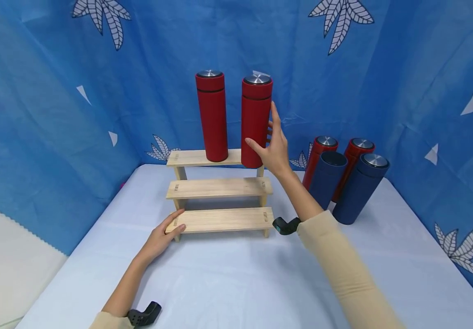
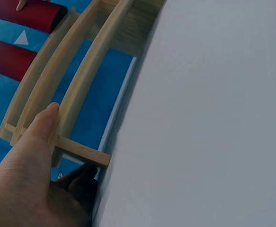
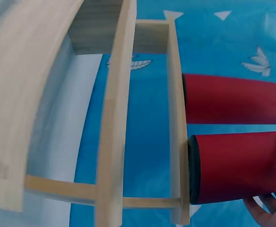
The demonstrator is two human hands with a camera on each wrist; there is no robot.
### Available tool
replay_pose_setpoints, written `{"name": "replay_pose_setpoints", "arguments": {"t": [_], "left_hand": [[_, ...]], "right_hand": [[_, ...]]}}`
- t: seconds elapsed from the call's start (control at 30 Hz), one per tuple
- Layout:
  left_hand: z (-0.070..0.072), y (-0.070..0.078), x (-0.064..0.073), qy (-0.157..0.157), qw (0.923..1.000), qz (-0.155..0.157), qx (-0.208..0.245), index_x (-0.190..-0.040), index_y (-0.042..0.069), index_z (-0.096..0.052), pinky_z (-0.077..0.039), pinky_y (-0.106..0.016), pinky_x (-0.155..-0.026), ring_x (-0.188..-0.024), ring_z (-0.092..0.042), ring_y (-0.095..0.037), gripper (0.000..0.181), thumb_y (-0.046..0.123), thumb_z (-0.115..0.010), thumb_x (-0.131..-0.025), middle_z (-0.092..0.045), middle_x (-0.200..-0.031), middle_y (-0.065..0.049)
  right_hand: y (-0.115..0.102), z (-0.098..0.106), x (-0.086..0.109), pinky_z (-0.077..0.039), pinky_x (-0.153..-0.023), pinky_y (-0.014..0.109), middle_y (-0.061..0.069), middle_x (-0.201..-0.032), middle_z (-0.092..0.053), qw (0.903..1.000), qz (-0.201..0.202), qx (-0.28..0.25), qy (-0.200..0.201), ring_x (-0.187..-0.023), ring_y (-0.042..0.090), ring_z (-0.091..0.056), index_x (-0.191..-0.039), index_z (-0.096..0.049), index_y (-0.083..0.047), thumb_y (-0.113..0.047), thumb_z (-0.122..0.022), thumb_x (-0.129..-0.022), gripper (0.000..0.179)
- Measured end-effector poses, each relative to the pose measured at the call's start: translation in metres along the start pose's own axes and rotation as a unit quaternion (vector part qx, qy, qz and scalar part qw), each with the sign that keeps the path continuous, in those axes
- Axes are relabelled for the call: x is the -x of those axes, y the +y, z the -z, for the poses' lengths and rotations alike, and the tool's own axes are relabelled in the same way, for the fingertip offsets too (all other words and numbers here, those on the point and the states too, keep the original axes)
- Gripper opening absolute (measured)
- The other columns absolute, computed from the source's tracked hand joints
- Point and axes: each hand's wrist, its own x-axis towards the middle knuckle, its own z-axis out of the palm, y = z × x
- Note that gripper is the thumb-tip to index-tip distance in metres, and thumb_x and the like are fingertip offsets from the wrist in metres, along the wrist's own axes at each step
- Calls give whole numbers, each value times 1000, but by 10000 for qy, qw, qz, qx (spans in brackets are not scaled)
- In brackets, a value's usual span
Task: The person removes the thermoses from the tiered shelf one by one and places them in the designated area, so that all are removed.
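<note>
In the head view, here's the right hand (image 1: 276, 148), thumb in front and fingers wrapped around the right side of a matte red cylindrical bottle (image 1: 255, 123) with a silvery lid. That bottle is upright at the right part of the top step of a pale wooden three-step stand (image 1: 219, 187), its base overlapping the step's front edge in this view. Beside it, a second matte red cylindrical bottle (image 1: 213, 119) stands on the same step, a slim gap between the two. Down low, the left hand (image 1: 160, 237) grips the left end of the bottom step. Ahead of the stand runs a broad stretch of white surface (image 1: 236, 283); its rear edge lies close behind, along a blue leaf-printed curtain (image 1: 162, 91). Off to the right, near the surface's right edge, two dark blue cylindrical bottles (image 1: 360, 192) and two more red bottles (image 1: 351, 157) cluster tightly.

Over to the left wrist view: the thumb presses the bottom step's edge, the shaded fingers down by the stand's end, white surface spreading wide alongside.

And the right wrist view: the steps' edges run lengthwise, open gaps between them. The gripped bottle's dark base sits right at the top step; whether it touches, I can't tell. A narrow strip of blue separates it from its neighbour.
</note>
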Motion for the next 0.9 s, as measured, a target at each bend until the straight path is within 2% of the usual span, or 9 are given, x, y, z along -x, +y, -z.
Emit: {"name": "replay_pose_setpoints", "arguments": {"t": [0.07, 0.13, 0.27, 0.4, 0.5, 0.6, 0.77, 0.9], "left_hand": [[1, 1, 0, 39, 10000, -13, 19, -141, 37, -36, -17, -65, -100, -135, -20, -37, 59, 51, -56, -87, -24, -150, -8], [1, 0, 0, 39, 10000, -39, -8, -141, 36, -35, -17, -66, -100, -135, -19, -38, 59, 51, -56, -87, -23, -150, -9], [0, -2, 1, 34, 10000, -72, -26, -141, 35, -35, -16, -66, -100, -136, -18, -38, 60, 51, -56, -88, -23, -150, -9], [-2, -3, 2, 90, 9999, -80, -15, -141, 36, -36, -17, -66, -100, -135, -19, -37, 59, 51, -56, -88, -24, -150, -8], [-3, -3, 2, 93, 9999, -61, -40, -140, 38, -36, -17, -66, -100, -135, -20, -37, 58, 51, -56, -87, -25, -150, -8], [-3, -2, 2, 96, 9999, -62, -48, -140, 39, -36, -17, -65, -100, -135, -20, -37, 58, 52, -56, -87, -25, -150, -8], [-2, -2, 2, 133, 9999, -35, 10, -139, 40, -37, -17, -65, -100, -135, -19, -37, 57, 51, -57, -87, -25, -150, -9], [-2, -2, 2, 72, 9999, -49, 62, -139, 38, -37, -16, -65, -101, -136, -18, -37, 57, 50, -57, -87, -24, -150, -9]], "right_hand": [[-4, 7, 12, -50, -82, 37, 10, -130, -45, 9997, 220, -30, 117, -112, 18, -49, -149, -9, -27, -22, -74, -80, 95], [-17, 15, 26, -50, -83, 41, 15, -127, -46, 9988, 435, -94, 204, -110, 22, -51, -149, -12, -17, -13, -74, -79, 94], [-43, 35, 59, -49, -83, 48, 22, -124, -46, 9980, 572, -168, 190, -110, 31, -51, -145, -15, -2, 4, -73, -74, 92], [-49, 56, 90, -49, -85, 42, 23, -123, -48, 9983, 565, 1, 120, -111, 32, -50, -145, -15, 0, 11, -73, -70, 96], [-46, 75, 113, -49, -85, 29, 24, -121, -49, 9980, 597, 190, 129, -110, 28, -52, -144, -13, 0, 15, -74, -66, 101], [-31, 97, 133, -45, -85, 18, 23, -123, -49, 9973, 564, 451, 96, -112, 18, -50, -145, -10, -1, 17, -76, -62, 107], [-1, 134, 158, -42, -84, 11, 18, -128, -47, 9969, 200, 760, 29, -116, 7, -44, -147, -8, -5, 17, -79, -58, 115], [12, 163, 175, -41, -80, 8, 17, -129, -45, 9944, -167, 1047, -20, -115, 3, -42, -148, -6, -8, 16, -79, -58, 118]]}}
